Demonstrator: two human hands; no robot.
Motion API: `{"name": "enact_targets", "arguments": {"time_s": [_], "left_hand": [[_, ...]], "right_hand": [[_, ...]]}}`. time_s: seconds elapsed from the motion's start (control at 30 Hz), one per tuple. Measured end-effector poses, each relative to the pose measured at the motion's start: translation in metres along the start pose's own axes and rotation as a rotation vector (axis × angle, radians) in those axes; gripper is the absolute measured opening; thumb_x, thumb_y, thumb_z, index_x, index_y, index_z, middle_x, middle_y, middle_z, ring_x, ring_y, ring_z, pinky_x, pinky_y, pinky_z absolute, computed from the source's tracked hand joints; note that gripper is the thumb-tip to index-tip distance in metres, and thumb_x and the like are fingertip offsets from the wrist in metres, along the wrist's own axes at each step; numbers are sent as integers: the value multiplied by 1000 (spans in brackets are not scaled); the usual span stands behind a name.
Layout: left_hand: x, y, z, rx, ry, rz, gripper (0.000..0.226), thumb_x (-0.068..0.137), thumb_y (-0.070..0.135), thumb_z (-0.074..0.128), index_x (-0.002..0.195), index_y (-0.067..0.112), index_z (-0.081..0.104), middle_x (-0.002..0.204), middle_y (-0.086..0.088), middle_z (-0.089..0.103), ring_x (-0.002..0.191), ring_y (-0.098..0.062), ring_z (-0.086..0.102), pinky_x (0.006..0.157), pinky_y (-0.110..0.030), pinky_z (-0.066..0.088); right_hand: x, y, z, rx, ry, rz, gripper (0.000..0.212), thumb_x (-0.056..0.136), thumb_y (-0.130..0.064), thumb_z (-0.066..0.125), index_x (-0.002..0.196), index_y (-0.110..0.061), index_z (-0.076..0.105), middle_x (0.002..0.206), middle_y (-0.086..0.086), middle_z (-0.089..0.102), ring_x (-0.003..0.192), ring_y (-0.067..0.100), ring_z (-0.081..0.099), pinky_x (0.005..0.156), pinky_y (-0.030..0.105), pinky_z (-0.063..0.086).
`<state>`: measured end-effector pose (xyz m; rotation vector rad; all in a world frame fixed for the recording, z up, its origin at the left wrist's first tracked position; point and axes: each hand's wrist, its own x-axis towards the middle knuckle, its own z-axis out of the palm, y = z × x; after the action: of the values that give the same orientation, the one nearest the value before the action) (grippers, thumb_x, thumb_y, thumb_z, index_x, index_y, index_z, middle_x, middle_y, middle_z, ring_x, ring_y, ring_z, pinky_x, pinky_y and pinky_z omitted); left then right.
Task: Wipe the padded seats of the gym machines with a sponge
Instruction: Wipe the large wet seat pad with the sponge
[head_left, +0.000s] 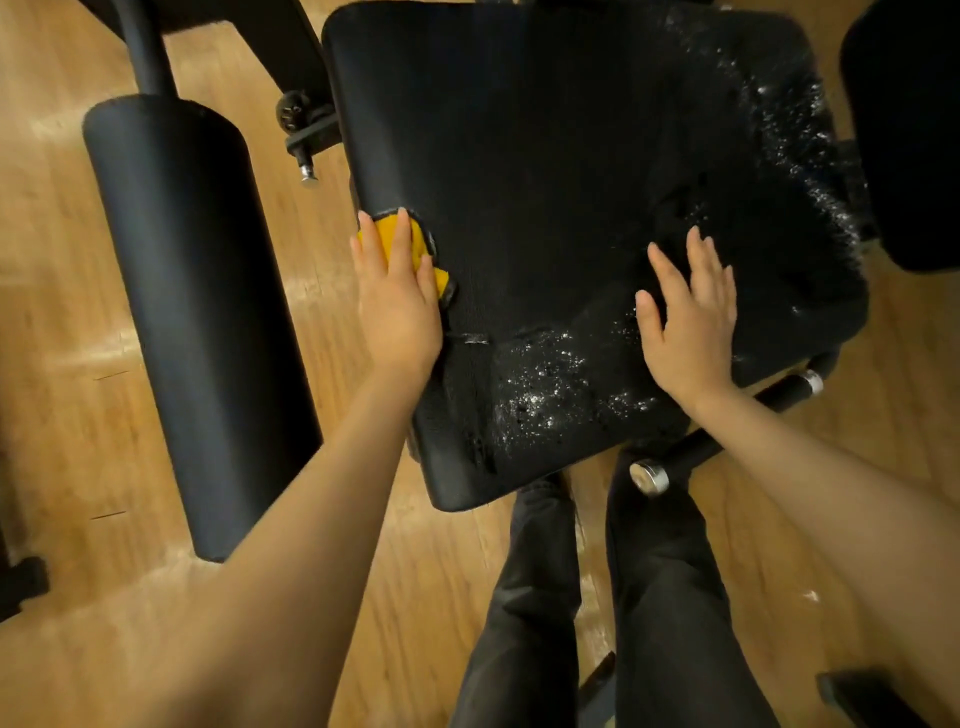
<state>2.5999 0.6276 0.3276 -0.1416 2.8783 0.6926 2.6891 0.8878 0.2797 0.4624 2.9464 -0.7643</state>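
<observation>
The left hand (397, 301) pressed a yellow sponge (415, 249) under straight fingers at the padded seat's (545, 156) left edge, while the right hand (688, 317) lay flat, fingers spread. White foam (545, 395), apparently cleaner, covered the near and right portions, suggesting much wiping remained.

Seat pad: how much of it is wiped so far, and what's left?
Done: the pad's middle and upper left look dark and free of foam. In hand: the left hand presses the yellow sponge flat at the left edge, while the right hand rests open on the pad. Left: white foam along the near edge and down the right side. The roller pad shows no foam.
</observation>
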Motion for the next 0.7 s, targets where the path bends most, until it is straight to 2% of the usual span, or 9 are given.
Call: {"name": "enact_targets", "arguments": {"time_s": [0.17, 0.27, 0.33, 0.5, 0.7], "left_hand": [[-92, -12, 17, 166, -22, 131, 49, 99, 30, 40, 146, 20, 36, 159, -14, 14, 146, -36, 11, 114, -48, 29], [-158, -16, 20, 256, -108, 153, 51, 97, 31, 42, 146, 21, 37, 159, -13, 15, 146, -36, 10, 114, -48, 28], [-172, -22, 18, 316, -147, 207, 51, 97, 32, 44, 146, 21, 35, 158, -12, 16, 145, -36, 12, 112, -48, 27], [-112, -13, 12, 478, -141, 445, 50, 98, 32, 48, 146, 25, 36, 157, -10, 22, 145, -37, 14, 117, -46, 17], [-58, 15, 21, 493, -110, 455, 48, 99, 29, 47, 146, 21, 37, 157, -12, 23, 145, -37, 16, 117, -46, 15]], "right_hand": [[-22, -4, 12, 33, 30, 59, 46, 100, -31, 40, 145, -22, 37, 159, 9, 19, 148, 23, 10, 121, 46, 9], [-24, -6, 16, 36, 45, 81, 46, 100, -31, 38, 146, -23, 36, 158, 8, 21, 148, 21, 11, 121, 44, 9], [-23, -5, 17, 17, 51, 80, 46, 100, -31, 38, 146, -24, 35, 158, 7, 21, 148, 21, 11, 121, 44, 9], [-24, -6, 19, -5, 69, 86, 46, 100, -31, 37, 146, -26, 35, 158, 6, 22, 148, 20, 12, 121, 42, 9], [-24, -5, 19, -10, 70, 81, 46, 101, -33, 36, 146, -26, 35, 158, 5, 21, 148, 20, 11, 121, 41, 9]]}}
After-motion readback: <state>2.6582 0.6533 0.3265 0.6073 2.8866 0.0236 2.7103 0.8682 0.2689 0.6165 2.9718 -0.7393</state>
